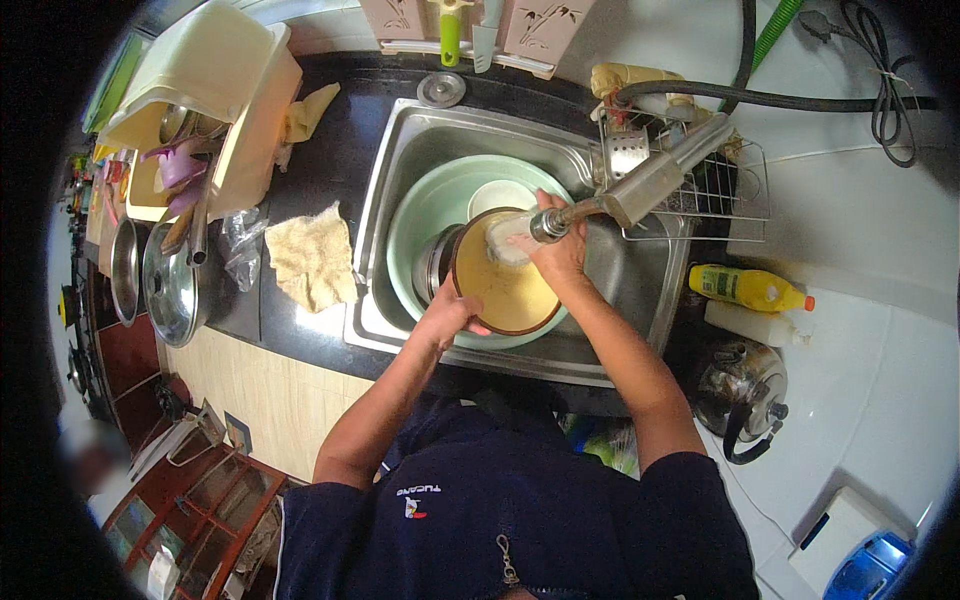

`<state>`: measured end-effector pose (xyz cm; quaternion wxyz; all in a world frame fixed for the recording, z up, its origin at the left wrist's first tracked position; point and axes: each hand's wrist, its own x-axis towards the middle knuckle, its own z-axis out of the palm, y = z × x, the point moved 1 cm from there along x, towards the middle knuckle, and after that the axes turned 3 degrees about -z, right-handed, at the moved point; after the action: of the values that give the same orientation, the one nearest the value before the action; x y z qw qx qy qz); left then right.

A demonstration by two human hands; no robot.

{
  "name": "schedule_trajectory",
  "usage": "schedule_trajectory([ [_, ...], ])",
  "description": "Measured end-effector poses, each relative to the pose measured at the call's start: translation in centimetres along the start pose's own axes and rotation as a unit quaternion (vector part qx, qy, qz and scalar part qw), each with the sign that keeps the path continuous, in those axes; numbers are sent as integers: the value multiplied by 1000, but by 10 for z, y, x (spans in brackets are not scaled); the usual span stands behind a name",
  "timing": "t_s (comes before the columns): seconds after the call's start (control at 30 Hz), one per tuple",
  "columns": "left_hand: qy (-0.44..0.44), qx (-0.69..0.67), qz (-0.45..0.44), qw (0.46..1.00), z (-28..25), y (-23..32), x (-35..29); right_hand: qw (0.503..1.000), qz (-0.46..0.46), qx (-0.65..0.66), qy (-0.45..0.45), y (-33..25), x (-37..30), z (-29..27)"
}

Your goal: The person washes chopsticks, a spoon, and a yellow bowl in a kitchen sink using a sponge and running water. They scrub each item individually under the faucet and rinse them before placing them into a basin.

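Observation:
A yellow bowl with a brown rim (pixel 515 295) is tilted toward me over a mint-green basin (pixel 404 240) in the sink. My left hand (pixel 452 318) grips the bowl's near left edge, thumb over the rim. Inside the bowl, at its far right, my right hand (pixel 560 250) presses a whitish pad (pixel 508 240); whether it is a sponge or a cloth I cannot tell. The tap spout (pixel 552 226) covers part of that hand. Behind the bowl in the basin are a white bowl (pixel 498 197) and a steel pot (pixel 432 265).
The steel sink (pixel 630 300) surrounds the basin. On the left counter lie a beige cloth (pixel 312 258), a glass lid (pixel 172 285) and a cream bin of utensils (pixel 255 150). At right are a wire rack (pixel 745 200), a yellow bottle (pixel 745 288) and a kettle (pixel 740 385).

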<state>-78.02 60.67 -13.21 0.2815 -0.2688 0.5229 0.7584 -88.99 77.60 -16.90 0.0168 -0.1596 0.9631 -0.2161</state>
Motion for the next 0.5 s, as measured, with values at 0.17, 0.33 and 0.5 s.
schedule_trajectory([
  [0.17, -66, -26, -33, 997, 3, -5, 10, 991, -114, -34, -59, -40, -32, 21],
  [0.33, -73, -68, -56, 993, -16, -15, 10, 943, -193, 123, -240, -34, -58, 12],
  [0.5, -75, -109, -75, 988, -4, -23, 7, 967, -33, -45, -250, -13, -26, -2],
])
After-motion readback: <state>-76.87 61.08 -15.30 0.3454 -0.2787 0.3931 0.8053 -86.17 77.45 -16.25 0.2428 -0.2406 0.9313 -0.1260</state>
